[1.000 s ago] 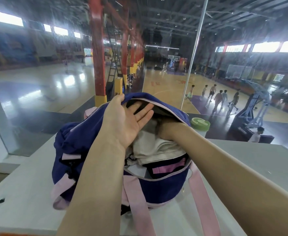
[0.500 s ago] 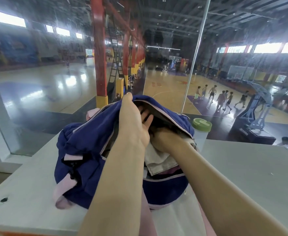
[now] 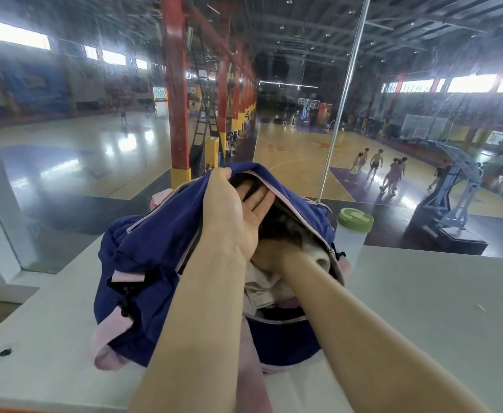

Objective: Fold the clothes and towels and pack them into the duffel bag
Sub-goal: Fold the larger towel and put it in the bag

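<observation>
My left hand lay flat against the upper flap of the duffel bag, fingers straight and reaching into the opening, thumb hooked over the flap's outer edge, lifting it. My right hand was buried past the wrist among the contents, so I could not tell whether those fingers were clenched or loose; probably they were pressing the load down. Beneath that wrist showed a pale folded towel or garment, already inside the bag. The navy bag, trimmed in pink, sat toward the far edge of the white bench, its pink strap trailing toward the near edge. A green-lidded jar stood just beside the bag at the far edge. Packing seemed nearly finished: I saw no loose clothes on the bench, and the zip remained undone.
</observation>
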